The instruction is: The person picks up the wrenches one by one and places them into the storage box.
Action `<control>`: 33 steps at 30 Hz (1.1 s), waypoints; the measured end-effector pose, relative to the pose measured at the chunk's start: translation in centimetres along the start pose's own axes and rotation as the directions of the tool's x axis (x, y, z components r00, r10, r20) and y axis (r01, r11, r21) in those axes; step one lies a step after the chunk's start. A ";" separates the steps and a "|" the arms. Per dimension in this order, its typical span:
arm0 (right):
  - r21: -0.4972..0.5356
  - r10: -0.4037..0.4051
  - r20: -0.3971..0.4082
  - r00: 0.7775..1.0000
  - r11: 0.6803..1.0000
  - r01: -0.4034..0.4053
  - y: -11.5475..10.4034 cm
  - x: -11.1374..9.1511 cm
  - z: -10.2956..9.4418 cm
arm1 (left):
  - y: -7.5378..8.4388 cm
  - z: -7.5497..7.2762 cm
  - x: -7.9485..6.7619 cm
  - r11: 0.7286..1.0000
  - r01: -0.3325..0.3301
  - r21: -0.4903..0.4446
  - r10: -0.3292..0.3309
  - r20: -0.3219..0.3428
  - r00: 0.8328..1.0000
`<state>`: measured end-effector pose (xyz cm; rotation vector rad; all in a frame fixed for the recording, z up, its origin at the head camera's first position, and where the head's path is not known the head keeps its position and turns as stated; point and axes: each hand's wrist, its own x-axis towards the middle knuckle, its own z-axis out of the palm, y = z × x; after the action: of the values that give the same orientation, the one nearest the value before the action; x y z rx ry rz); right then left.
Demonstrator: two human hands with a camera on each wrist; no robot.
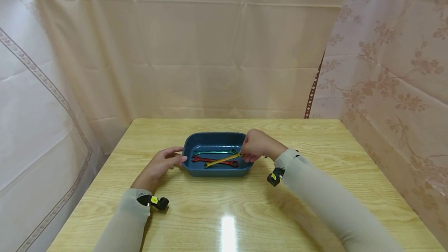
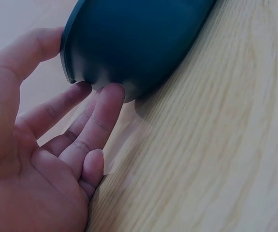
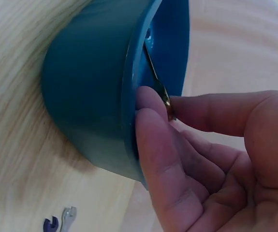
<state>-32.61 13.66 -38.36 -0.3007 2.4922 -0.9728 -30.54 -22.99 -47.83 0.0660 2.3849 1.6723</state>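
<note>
Yellow in the fingers, three wrenches inside the tray's walls!

And here's the state of play: partway through, I'd judge! The green wrench (image 1: pixel 214 152) lies flat in the blue tray (image 1: pixel 215 173), no hand on it; the red wrench (image 1: pixel 201 159) lies there too, also let go. The live one is the yellow wrench (image 1: pixel 224 160), slanting across the red, and the right hand (image 1: pixel 258 145) has it: a narrow grip, thumb and fingertips pinching its end beside the tray's right rim. That piece isn't settled! Over on the left, the left hand (image 1: pixel 161 163) offers a wide grip, thumb and fingertips spread against the tray's end, seemingly steadying it.

Outside, the right wrist view picks up a silver tool end (image 3: pixel 67 218) and a dark tool end (image 3: pixel 51 223) on the desk (image 1: pixel 189 213), neither touched, so those look like the part left over.

The count, then: one tray, three wrenches within it, one each of green, red and yellow, two tool ends outside, two hands at work!
</note>
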 end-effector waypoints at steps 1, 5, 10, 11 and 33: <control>-0.028 -0.002 0.007 1.000 1.000 0.002 -0.1 0.1 0.0 | 0.0 0.0 0.0 1.000 0.004 0.002 -0.004 0.001 1.000; -0.137 -0.004 0.035 0.999 0.990 0.009 -0.8 0.3 0.0 | 0.0 0.0 0.1 0.999 0.038 -0.001 -0.038 -0.002 0.999; -0.266 0.004 0.059 0.998 0.964 0.012 -1.5 0.6 0.0 | -0.1 0.0 0.3 0.999 0.041 -0.003 -0.041 0.001 0.999; -0.288 0.007 0.063 0.998 0.958 0.011 -1.6 0.6 0.1 | -0.1 0.0 0.3 0.999 0.035 -0.001 -0.035 0.003 0.999; -0.283 0.070 0.063 0.996 0.958 -0.050 -2.1 0.8 0.0 | 0.0 0.0 0.1 1.000 0.010 -0.001 -0.010 0.001 1.000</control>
<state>-33.18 11.86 -37.20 -0.3400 2.5549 -0.5713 -30.60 -22.98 -47.87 0.0552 2.3795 1.6686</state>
